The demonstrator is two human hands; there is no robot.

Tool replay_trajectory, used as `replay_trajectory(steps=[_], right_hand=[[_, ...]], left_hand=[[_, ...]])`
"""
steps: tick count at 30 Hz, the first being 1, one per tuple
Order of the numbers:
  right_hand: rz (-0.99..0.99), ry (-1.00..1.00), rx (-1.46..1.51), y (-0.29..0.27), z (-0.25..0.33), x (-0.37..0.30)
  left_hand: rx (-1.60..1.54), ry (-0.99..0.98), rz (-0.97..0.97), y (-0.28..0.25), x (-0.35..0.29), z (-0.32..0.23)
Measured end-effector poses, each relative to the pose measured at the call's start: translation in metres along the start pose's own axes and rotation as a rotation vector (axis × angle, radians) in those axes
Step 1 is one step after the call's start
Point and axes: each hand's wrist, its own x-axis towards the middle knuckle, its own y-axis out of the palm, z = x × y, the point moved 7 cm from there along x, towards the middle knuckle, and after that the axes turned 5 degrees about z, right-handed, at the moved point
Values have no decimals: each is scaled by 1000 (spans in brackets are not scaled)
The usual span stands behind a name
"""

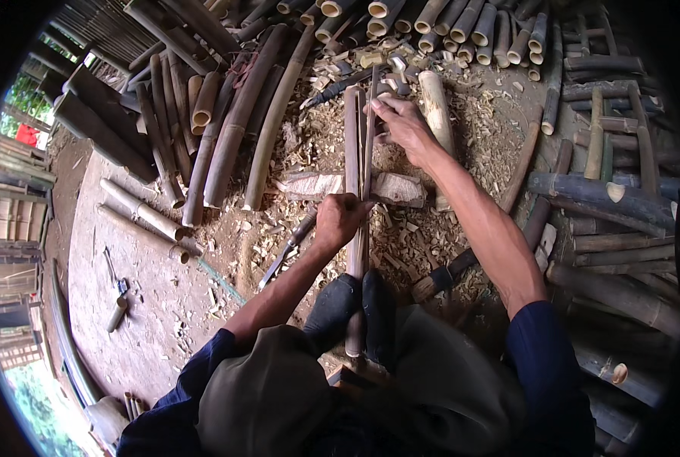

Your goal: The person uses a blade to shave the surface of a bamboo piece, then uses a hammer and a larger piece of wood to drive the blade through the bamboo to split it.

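A split bamboo pole (352,145) runs away from me, crossing a notched wood block (399,189). Its near end passes between my dark-covered feet (334,303). Closed over the pole just this side of the block, my left hand (341,219) presses against a thin bamboo strip (367,141) lying along it. Farther up, my right hand (405,128) pinches that strip near its far end, with fingers and thumb together. Left of my left hand, a knife with a dark handle (302,228) slants over the shavings; whether the hand touches it is hard to tell.
Wood shavings (462,221) cover the ground around the block. A pale bamboo length (436,107) lies right of my right hand. Bamboo poles (241,114) lean at the far left, cut tubes (462,27) are stacked at the back, and more poles (614,190) fill the right side.
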Motion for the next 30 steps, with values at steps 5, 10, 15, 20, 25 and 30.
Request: replay_trajectory(steps=[5, 10, 15, 20, 25, 30], right_hand=[[12, 273, 137, 39, -63, -30], [-80, 23, 187, 57, -72, -39], [-186, -42, 109, 62, -65, -35], [-181, 30, 130, 69, -76, -23], [-293, -178, -56, 64, -73, -25], [-251, -300, -59, 69, -48, -66]], left_hand=[[-10, -54, -56, 6, 5, 17], [-121, -99, -82, 2, -17, 20], [86, -136, -6, 15, -31, 26], [120, -204, -36, 14, -27, 25], [-39, -134, -5, 16, -33, 30], [-96, -74, 63, 13, -49, 14]])
